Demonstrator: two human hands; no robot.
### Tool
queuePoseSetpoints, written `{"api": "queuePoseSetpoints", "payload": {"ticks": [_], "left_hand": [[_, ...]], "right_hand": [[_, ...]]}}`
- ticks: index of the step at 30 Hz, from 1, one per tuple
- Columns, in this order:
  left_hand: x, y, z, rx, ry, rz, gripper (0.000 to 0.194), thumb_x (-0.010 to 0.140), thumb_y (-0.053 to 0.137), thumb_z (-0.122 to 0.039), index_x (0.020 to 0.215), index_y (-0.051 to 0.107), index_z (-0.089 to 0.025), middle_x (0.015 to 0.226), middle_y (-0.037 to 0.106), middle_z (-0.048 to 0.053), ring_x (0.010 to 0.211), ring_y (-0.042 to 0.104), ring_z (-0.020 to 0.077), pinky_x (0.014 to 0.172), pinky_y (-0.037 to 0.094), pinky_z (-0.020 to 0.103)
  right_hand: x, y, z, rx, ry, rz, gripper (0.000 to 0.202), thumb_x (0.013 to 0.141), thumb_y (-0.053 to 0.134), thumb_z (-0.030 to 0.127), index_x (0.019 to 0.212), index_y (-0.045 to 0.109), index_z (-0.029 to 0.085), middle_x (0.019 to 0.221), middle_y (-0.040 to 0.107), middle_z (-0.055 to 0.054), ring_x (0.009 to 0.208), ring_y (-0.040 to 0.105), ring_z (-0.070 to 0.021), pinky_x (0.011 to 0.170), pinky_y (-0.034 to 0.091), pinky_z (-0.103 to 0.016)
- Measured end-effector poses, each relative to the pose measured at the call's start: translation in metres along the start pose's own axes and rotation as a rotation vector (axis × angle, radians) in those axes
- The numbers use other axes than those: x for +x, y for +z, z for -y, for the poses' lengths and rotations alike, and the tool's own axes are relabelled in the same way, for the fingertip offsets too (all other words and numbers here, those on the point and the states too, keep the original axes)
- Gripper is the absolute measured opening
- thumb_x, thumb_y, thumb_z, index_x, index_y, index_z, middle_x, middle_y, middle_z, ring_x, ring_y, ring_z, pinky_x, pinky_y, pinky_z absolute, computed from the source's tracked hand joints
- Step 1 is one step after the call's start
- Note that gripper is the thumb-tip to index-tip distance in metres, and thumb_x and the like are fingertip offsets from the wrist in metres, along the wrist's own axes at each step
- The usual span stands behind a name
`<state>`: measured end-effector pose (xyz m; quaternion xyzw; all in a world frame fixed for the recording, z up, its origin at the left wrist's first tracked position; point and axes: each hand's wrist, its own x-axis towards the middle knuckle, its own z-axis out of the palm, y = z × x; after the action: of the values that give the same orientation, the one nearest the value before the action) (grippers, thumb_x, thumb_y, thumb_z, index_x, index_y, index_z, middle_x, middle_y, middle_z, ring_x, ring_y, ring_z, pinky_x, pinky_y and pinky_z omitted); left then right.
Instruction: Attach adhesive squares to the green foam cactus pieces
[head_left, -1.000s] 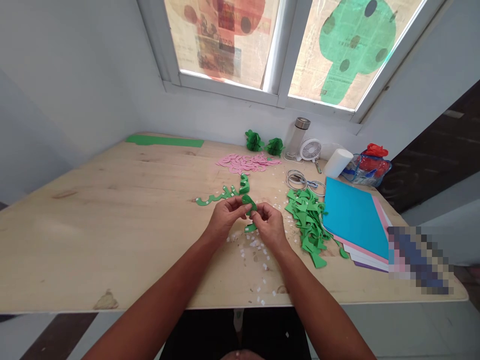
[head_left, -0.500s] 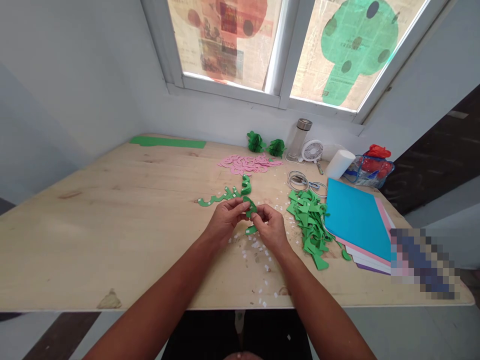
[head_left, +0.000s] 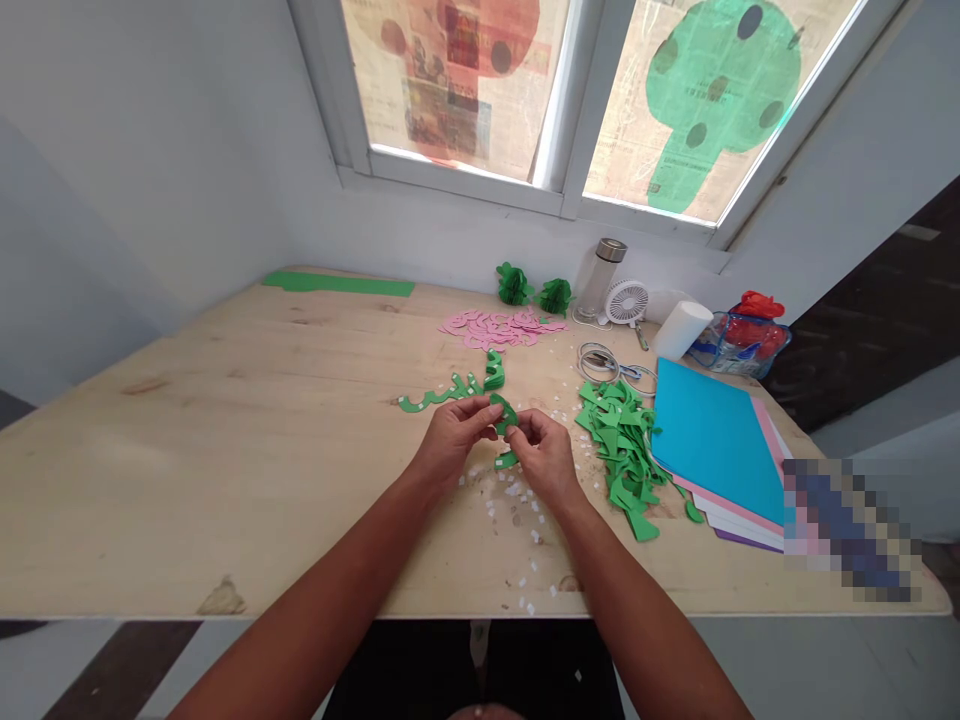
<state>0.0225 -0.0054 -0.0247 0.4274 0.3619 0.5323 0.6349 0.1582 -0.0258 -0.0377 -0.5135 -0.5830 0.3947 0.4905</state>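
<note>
Between both hands is a curved green paper piece (head_left: 504,412). My left hand (head_left: 454,435) pinches its left side between thumb and fingers. The thumb and fingers of my right hand (head_left: 545,450) close on its lower right part. Under the hands, a green strip end (head_left: 506,460) with a white square on it shows; whether it joins the held piece is unclear. Just beyond my left hand lie a wavy green strip (head_left: 420,402) with white squares and a small stack of green cutouts (head_left: 494,370).
Green scraps (head_left: 626,450), coloured sheets (head_left: 716,430) and scissors (head_left: 600,362) are at the right. Pink cutouts (head_left: 499,328), two green paper balls (head_left: 514,284), a bottle (head_left: 600,280), a small fan (head_left: 626,302) and a white roll (head_left: 682,330) stand or lie toward the wall.
The held green piece is turned slightly and shows more of its curved face between the fingers. Both hands keep their hold; the whole view has shifted a little.
</note>
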Motion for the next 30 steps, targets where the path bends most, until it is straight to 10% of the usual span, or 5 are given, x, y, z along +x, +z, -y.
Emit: {"api": "queuePoseSetpoints", "payload": {"ticks": [30], "left_hand": [[-0.0033,0.0022,-0.0034,-0.092,-0.034,-0.002,0.025,0.063,0.079,-0.031,0.06,0.06,-0.014,0.061,0.061,0.0,0.059,0.056,0.0114,0.06,0.049,0.025]], "right_hand": [[-0.0002,0.0,0.0007,-0.005,0.013,0.028,0.014,0.073,0.057,0.029,0.075,0.063,0.017,0.06,0.059,0.003,0.051,0.048,-0.0099,0.049,0.038,-0.021]]}}
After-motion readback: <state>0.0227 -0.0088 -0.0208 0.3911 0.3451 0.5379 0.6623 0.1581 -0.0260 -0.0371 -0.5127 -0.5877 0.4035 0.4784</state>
